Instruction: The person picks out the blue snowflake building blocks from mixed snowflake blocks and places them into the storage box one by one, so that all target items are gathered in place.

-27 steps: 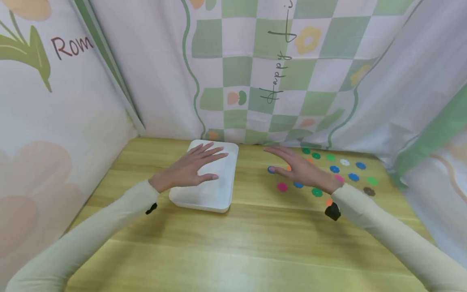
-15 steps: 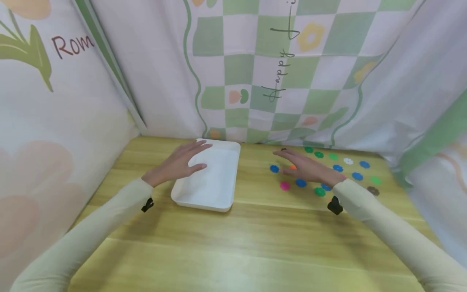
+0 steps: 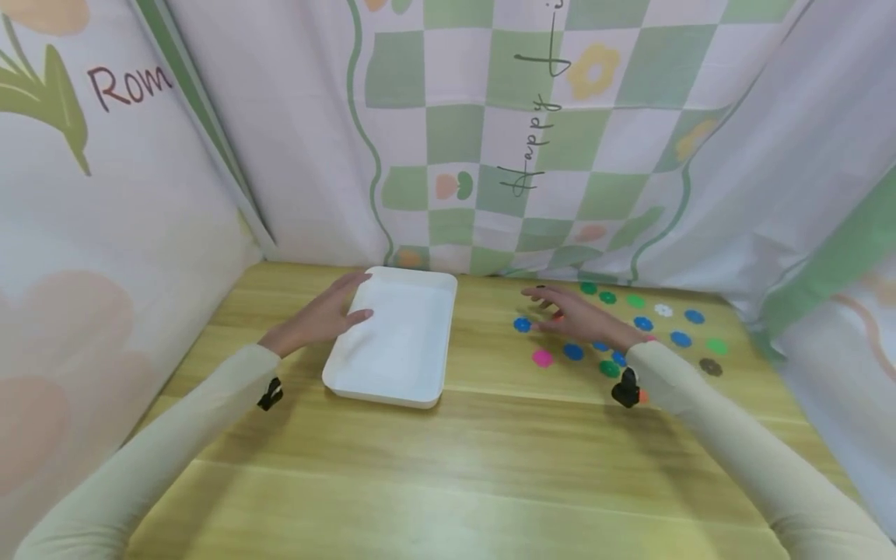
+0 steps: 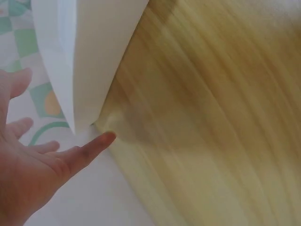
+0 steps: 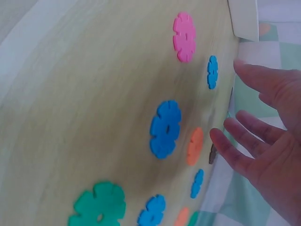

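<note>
Seemingly barely begun: plastic flower discs (image 3: 680, 339) lie toward the counter (image 3: 448, 474)'s far-right corner, none visible in white tray (image 3: 399, 342). My left hand (image 3: 316, 317), right hand (image 3: 582, 319): relaxed, grasping nothing.

White tray (image 3: 395, 342), pink disc (image 3: 542, 358), green-checked curtain (image 3: 455, 134)

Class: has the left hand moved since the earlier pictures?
Yes, leftward: in the head view, the left hand now reaches less far across the white tray.
</note>
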Demonstrator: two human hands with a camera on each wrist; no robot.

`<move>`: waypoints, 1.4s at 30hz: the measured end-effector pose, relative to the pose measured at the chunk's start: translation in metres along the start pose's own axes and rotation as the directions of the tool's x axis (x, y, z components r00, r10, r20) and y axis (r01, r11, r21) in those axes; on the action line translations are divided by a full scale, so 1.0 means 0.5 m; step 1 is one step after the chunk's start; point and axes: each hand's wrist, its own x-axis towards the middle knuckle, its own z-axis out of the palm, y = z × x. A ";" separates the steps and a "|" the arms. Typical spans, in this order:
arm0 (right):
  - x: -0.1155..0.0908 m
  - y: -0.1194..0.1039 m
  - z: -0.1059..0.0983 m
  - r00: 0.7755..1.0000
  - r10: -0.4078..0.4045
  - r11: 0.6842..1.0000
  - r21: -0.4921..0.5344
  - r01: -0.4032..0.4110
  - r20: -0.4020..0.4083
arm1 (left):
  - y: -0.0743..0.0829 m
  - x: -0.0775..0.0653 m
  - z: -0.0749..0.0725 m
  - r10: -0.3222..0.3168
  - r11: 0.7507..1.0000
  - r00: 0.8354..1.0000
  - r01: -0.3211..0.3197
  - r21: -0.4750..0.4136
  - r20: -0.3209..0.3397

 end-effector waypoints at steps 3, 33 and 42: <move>0.006 0.005 0.004 1.000 -0.013 0.998 0.068 0.013 -0.007 | -0.009 0.002 0.003 0.014 0.995 1.000 -0.016 -0.096 -0.015; 0.027 0.070 0.045 0.995 0.102 0.961 0.259 -0.101 0.009 | -0.032 0.006 0.010 -0.193 0.714 0.935 0.343 -0.610 0.298; 0.030 0.061 0.057 0.988 0.144 0.949 0.289 -0.125 -0.046 | -0.008 0.012 0.021 -0.210 0.737 0.931 0.351 -0.578 0.298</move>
